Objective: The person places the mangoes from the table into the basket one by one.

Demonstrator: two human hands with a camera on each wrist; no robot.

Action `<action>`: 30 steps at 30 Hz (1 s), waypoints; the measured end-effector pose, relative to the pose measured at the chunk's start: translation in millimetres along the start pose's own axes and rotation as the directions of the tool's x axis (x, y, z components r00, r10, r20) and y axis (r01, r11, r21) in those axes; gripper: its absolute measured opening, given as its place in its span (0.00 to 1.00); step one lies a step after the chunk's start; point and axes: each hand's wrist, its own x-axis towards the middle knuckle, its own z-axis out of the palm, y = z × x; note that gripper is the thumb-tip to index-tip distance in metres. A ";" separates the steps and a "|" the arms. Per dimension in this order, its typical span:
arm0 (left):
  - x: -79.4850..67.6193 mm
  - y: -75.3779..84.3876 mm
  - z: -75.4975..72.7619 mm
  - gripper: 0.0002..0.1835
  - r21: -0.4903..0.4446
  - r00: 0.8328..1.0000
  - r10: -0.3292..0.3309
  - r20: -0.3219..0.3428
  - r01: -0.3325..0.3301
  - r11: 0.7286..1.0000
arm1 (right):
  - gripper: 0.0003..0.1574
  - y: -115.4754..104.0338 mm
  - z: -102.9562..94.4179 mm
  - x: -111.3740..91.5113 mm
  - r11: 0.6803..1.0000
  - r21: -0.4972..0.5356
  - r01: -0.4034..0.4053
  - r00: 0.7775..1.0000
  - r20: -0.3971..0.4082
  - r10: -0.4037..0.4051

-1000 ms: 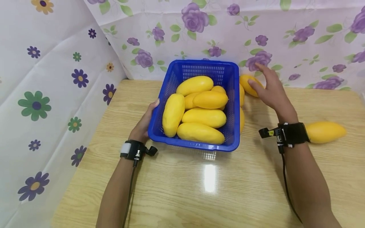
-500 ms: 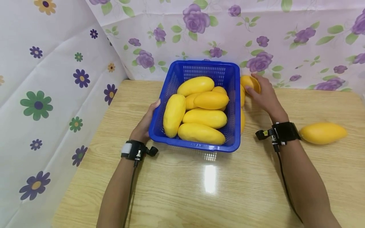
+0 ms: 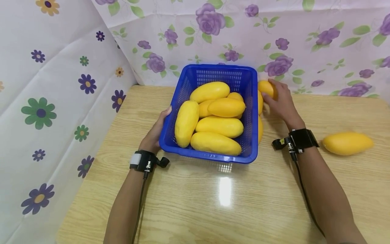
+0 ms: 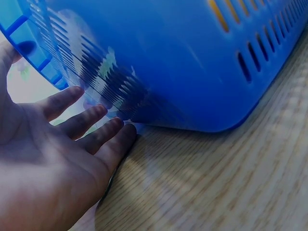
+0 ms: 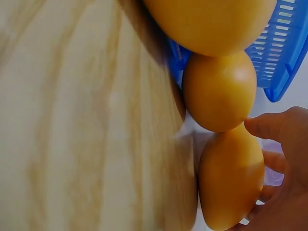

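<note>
My left hand (image 3: 154, 134) rests against the left side of a blue plastic basket (image 3: 210, 158). In the left wrist view its fingers (image 4: 79, 120) are fairly straight, their tips at the slotted wall, with the thumb up by the rim. Several yellow mangoes (image 3: 219, 126) lie inside the basket. To the basket's right, my right hand (image 3: 282, 101) holds an orange-yellow mango (image 3: 267, 88) near the back wall, its fingers round the far side. The right wrist view shows this mango (image 5: 231, 178) beside the thumb, lined up with other mangoes (image 5: 219, 89) along the basket.
Another mango (image 3: 347, 143) lies alone on the wooden table (image 3: 189, 203) at the right. Part of one mango (image 3: 260, 129) shows beside the basket's right wall. A flowered sheet (image 3: 320, 61) stands behind the table, and another flowered sheet (image 3: 70, 118) borders it at left.
My right hand has come down and left onto the mango by the back wall, its fingers closing round it. The left hand and the basket have stayed in place.
</note>
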 end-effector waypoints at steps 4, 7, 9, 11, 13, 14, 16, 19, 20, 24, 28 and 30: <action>0.4 -0.6 -1.4 0.38 -0.014 1.000 0.010 0.008 -0.010 1.000 | 0.36 2.3 1.7 1.2 1.000 -0.004 0.011 1.000 -0.023 -0.011; 1.6 -1.5 -2.9 0.38 -0.022 1.000 0.016 0.011 -0.016 1.000 | 0.34 3.2 2.3 1.3 1.000 -0.001 0.007 0.999 -0.038 -0.007; 2.8 -2.8 -4.2 0.39 -0.026 1.000 0.017 0.016 -0.017 1.000 | 0.34 3.8 2.1 0.9 1.000 0.008 -0.008 0.999 -0.043 0.008; 4.8 -4.6 -6.2 0.39 -0.033 1.000 0.016 0.018 -0.015 0.999 | 0.34 4.8 1.6 0.5 0.999 0.020 -0.025 0.999 -0.037 0.026; 6.7 -6.5 -8.3 0.39 -0.037 1.000 0.014 0.018 -0.013 0.999 | 0.36 5.9 1.1 -0.1 0.998 0.027 -0.053 0.998 -0.026 0.053; 7.6 -7.4 -9.1 0.39 -0.039 1.000 0.013 0.016 -0.012 0.999 | 0.37 6.5 0.7 -0.4 0.997 0.030 -0.069 0.997 -0.021 0.070; 8.8 -8.8 -10.6 0.39 -0.042 1.000 0.010 0.014 -0.010 0.999 | 0.38 7.2 -0.2 -1.2 0.994 0.039 -0.103 0.995 -0.008 0.103; 9.3 -9.5 -11.1 0.39 -0.039 1.000 0.010 0.012 -0.009 0.999 | 0.41 7.4 -1.6 -1.9 0.989 0.045 -0.143 0.990 0.003 0.143; 9.3 -9.5 -11.1 0.39 -0.038 1.000 0.009 0.011 -0.008 0.999 | 0.41 7.5 -2.0 -2.2 0.988 0.043 -0.149 0.989 0.004 0.149; 8.7 -8.3 -10.0 0.39 -0.032 1.000 0.014 0.010 -0.014 0.999 | 0.41 7.0 -2.4 -2.5 0.988 0.029 -0.150 0.989 0.000 0.150; 7.7 -7.5 -9.0 0.39 -0.027 1.000 0.015 0.012 -0.015 1.000 | 0.41 6.6 -1.9 -2.3 0.989 0.005 -0.147 0.989 -0.004 0.147; 7.3 -7.4 -8.7 0.39 -0.025 1.000 0.014 0.015 -0.014 1.000 | 0.41 6.3 -1.6 -2.1 0.989 -0.014 -0.145 0.989 0.000 0.145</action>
